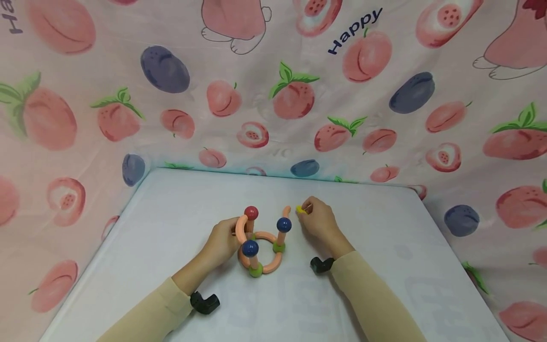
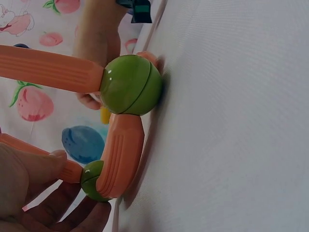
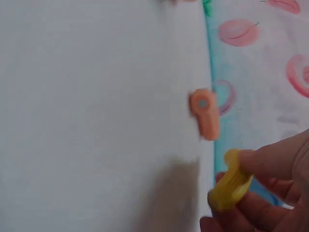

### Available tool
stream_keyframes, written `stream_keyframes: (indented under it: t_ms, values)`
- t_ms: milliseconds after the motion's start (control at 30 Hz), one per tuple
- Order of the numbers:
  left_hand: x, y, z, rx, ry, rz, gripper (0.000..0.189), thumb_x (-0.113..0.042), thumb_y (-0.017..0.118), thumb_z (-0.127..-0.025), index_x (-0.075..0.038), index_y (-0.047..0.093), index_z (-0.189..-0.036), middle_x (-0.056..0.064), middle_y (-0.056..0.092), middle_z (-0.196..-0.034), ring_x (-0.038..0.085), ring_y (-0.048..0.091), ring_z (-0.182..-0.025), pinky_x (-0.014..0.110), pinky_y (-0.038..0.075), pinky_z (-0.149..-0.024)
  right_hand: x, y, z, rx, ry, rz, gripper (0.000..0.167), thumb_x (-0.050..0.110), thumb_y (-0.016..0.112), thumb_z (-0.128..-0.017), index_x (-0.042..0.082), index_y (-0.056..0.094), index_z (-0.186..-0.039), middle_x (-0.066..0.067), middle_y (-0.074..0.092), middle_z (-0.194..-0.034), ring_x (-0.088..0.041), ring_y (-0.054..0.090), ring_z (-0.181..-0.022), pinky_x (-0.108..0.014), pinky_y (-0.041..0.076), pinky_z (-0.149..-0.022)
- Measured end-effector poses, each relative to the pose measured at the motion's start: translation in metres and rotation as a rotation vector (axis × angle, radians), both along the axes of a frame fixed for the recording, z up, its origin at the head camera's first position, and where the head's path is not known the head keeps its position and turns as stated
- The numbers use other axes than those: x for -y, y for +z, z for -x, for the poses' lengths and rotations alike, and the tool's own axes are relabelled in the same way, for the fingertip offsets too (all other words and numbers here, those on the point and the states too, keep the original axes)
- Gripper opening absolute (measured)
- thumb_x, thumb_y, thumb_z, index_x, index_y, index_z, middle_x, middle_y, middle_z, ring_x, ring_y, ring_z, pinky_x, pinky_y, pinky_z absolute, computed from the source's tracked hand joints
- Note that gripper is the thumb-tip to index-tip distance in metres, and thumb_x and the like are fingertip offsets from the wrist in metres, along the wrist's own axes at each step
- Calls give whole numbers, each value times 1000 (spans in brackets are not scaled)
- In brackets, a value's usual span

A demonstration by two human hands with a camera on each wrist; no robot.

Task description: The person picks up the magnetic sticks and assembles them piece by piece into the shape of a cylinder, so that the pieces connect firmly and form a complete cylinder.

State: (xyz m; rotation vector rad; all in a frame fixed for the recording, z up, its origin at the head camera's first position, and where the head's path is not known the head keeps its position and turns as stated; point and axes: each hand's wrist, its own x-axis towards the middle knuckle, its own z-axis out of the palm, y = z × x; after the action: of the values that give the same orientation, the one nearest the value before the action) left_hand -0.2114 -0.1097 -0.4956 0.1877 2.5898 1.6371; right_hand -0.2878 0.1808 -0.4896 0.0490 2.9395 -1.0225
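A toy of orange rods and balls stands on the white table, its ring of curved orange rods (image 1: pixel 270 267) joined by green balls (image 1: pixel 255 270). Upright rods carry a red ball (image 1: pixel 251 213) at the back and two blue balls (image 1: pixel 284 224). A curved orange rod (image 1: pixel 241 229) arches at the toy's left side. My left hand (image 1: pixel 223 241) grips the toy there, thumb on an orange rod (image 2: pixel 70 171) beside a green ball (image 2: pixel 91 181). Off to the right, my right hand (image 1: pixel 319 219) pinches a small yellow curved piece (image 3: pixel 231 186) between thumb and fingers.
One loose orange curved rod (image 1: pixel 286 212) lies behind the toy, left of the right hand. A black camera (image 1: pixel 205 303) sits at each wrist. The white table (image 1: pixel 179 204) meets a fruit-print cloth (image 1: pixel 265 85) at its back edge.
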Motion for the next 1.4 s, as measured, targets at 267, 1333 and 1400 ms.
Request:
stream_keyframes:
  t_ms: [267,1333,1400]
  values:
    - [0,0,0,-12,0,9,14,-12,82,-96,-12,79,-110,-1,81,-112,22,71,-113,43,62,-97,11,36,-7,-9,77,368,22,20,68,-105,15,69,-127,-9,80,-114,-22,74,-96,-37,63,-86]
    - [0,-2,0,-6,4,-4,16,-12,82,-95,-17,79,-111,1,79,-114,22,72,-112,42,63,-96,50,57,-18,244,278,684,25,19,63,-107,8,74,-126,-13,83,-110,-49,65,-124,-24,58,-81]
    - [0,-2,0,-3,7,-4,17,-12,82,-95,-18,79,-111,1,79,-114,23,72,-113,43,63,-97,51,57,-18,248,290,685,26,19,63,-107,7,73,-127,-14,83,-111,-50,65,-125,-23,59,-81]
